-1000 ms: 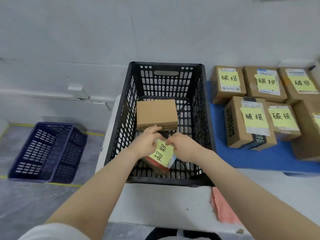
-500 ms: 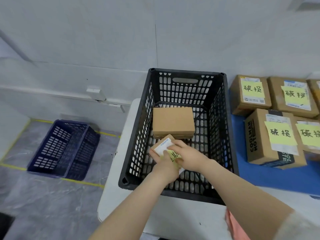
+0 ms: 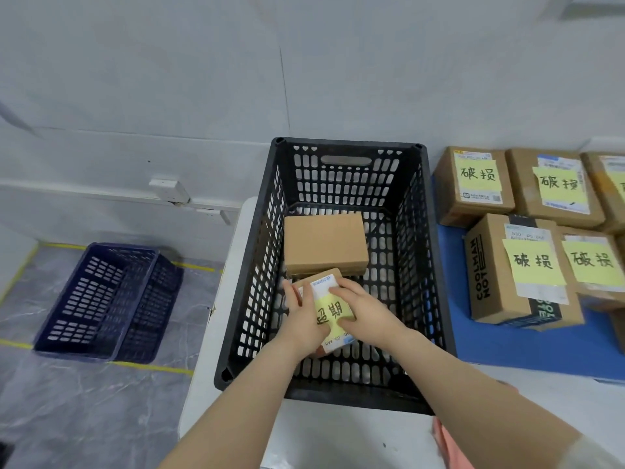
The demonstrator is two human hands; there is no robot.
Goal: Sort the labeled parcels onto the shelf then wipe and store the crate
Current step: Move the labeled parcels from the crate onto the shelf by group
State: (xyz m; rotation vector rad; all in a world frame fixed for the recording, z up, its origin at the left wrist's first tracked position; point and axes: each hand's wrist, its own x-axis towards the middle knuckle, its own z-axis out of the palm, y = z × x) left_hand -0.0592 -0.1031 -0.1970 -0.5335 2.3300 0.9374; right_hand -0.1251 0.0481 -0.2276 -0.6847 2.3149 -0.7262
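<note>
The small brown cardboard parcel with a white shipping label and a yellow handwritten note (image 3: 328,310) is held low inside the black perforated plastic crate (image 3: 341,177), near its front wall. It is clasped from both sides: the grip of the left hand (image 3: 303,321) is closed round the parcel's left edge, and the grip of the right hand (image 3: 368,313) is closed over its right side, with the fingers laid across the label and note. The parcel is tilted, with its labelled face turned upward. Whether its underside rests on the crate bottom cannot be told.

A plain brown cardboard box (image 3: 324,243) is seen lying flat just behind the held parcel, toward the rear of the crate. The crate is set on a white bench (image 3: 338,438).

To the right of the crate, a blue surface (image 3: 451,336) is covered with a group of brown cardboard boxes bearing yellow handwritten notes (image 3: 514,272), placed close together in rows. A pink cloth (image 3: 451,446) is seen at the bench's near right edge. To the left, a dark blue perforated crate (image 3: 105,299) is set on the grey floor (image 3: 67,401), well apart from the bench.
</note>
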